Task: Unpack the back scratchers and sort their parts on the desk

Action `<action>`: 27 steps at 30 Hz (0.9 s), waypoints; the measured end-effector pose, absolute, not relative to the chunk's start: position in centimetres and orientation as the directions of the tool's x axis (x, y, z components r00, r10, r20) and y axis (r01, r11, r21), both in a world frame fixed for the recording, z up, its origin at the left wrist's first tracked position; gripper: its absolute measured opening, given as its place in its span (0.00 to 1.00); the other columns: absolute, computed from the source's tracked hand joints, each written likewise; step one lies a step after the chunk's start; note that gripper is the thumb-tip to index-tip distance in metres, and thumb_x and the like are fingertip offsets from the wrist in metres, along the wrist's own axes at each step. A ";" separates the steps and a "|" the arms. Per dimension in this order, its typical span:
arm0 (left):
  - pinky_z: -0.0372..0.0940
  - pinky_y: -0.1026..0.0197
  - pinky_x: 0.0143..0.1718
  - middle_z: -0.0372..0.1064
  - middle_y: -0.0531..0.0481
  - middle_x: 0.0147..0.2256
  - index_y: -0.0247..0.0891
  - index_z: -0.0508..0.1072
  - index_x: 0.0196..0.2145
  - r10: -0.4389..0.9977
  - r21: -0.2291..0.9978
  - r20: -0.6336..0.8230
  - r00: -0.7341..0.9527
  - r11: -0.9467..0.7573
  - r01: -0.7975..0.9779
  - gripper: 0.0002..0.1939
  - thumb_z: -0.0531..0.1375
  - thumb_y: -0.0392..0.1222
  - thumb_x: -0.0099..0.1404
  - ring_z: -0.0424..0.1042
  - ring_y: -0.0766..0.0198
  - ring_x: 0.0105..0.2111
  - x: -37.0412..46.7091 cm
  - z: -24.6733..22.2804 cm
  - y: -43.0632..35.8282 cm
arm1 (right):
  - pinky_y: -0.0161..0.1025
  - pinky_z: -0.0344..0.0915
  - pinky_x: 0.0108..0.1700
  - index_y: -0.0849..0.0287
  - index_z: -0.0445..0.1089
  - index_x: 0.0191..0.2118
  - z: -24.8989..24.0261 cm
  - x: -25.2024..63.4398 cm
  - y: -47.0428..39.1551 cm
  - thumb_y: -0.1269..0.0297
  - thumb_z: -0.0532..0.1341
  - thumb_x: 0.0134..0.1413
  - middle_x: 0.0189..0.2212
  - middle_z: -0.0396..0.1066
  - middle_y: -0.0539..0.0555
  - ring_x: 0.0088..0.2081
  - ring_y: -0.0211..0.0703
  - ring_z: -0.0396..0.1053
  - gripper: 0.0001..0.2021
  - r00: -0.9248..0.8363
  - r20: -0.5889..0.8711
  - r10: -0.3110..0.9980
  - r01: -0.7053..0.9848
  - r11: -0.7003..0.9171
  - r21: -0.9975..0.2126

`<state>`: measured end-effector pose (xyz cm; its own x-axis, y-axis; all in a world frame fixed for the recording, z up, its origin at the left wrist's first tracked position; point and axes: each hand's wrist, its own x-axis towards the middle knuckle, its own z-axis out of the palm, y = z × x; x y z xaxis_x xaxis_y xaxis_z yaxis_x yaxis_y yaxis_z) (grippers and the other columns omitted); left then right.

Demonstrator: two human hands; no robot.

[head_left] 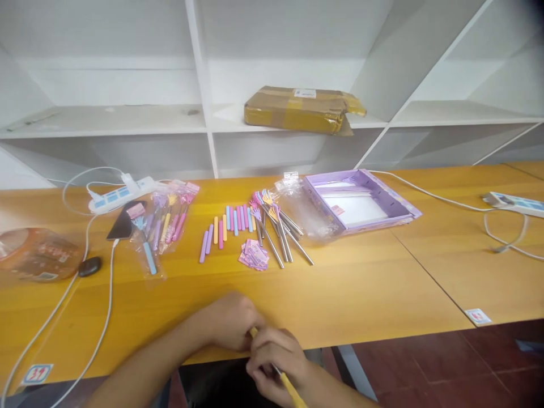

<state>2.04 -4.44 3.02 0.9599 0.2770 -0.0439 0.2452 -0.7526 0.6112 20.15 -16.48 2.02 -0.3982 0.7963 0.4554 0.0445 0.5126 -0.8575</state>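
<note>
At the table's front edge, my left hand (233, 322) is closed around the upper end of a yellow back scratcher (292, 391). My right hand (278, 358) grips it lower down, with a bit of metal rod showing beside the fingers and the yellow handle pointing down towards me. Its far end is hidden in my left hand. Beyond my hands lie a pile of back scratcher rods (283, 235) with coloured hand-shaped heads, a row of coloured handle sleeves (220, 233), and a small heap of pink cards (254, 255).
Bagged back scratchers (170, 218) lie left, near a phone (123, 222), a power strip (121, 195), cables and an orange plastic container (40, 255). A purple box (369, 221) and clear bags (304, 212) lie right of centre. A taped carton (293, 110) rests on the shelf.
</note>
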 end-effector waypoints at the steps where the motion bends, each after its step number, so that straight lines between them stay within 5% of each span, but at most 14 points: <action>1: 0.51 0.56 0.25 0.70 0.52 0.22 0.41 0.71 0.23 0.261 0.562 -0.001 0.965 -0.798 0.216 0.13 0.71 0.38 0.59 0.63 0.61 0.23 2.2 2.4 -4.5 | 0.35 0.66 0.32 0.50 0.72 0.48 1.8 19.9 -16.2 0.73 0.67 0.66 0.36 0.72 0.51 0.31 0.38 0.70 0.10 -0.406 0.438 0.802 0.066 0.504 -0.861; 4: 0.53 0.54 0.25 0.70 0.51 0.22 0.41 0.69 0.23 0.208 0.432 0.104 0.972 -0.890 0.145 0.16 0.69 0.38 0.65 0.64 0.60 0.24 2.3 1.1 -4.1 | 0.34 0.57 0.28 0.53 0.67 0.38 1.4 19.3 -15.5 0.69 0.67 0.66 0.30 0.67 0.47 0.27 0.35 0.63 0.08 -0.408 0.359 0.839 0.097 0.431 -0.897; 11: 0.51 0.54 0.24 0.70 0.51 0.23 0.39 0.69 0.23 0.144 0.232 0.208 0.967 -0.968 0.094 0.17 0.65 0.34 0.70 0.64 0.61 0.23 2.6 0.1 -4.0 | 0.41 0.43 0.28 0.54 0.43 0.27 1.0 19.0 -16.1 0.69 0.62 0.66 0.22 0.49 0.44 0.23 0.36 0.47 0.25 -0.444 0.435 0.784 0.125 0.534 -0.836; 27: 0.46 0.57 0.22 0.64 0.50 0.20 0.39 0.69 0.23 0.121 0.103 0.307 0.944 -0.990 0.093 0.22 0.55 0.30 0.77 0.60 0.63 0.20 2.9 1.1 -3.3 | 0.43 0.40 0.22 0.52 0.35 0.26 1.9 18.8 -16.0 0.73 0.58 0.67 0.20 0.40 0.44 0.19 0.35 0.35 0.28 -0.347 0.570 0.745 0.027 0.615 -0.788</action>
<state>2.86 -3.29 1.07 0.9442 0.1206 0.3066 0.0929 -0.9903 0.1034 18.80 -16.02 1.89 -0.3468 0.7451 0.5697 0.0271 0.6151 -0.7880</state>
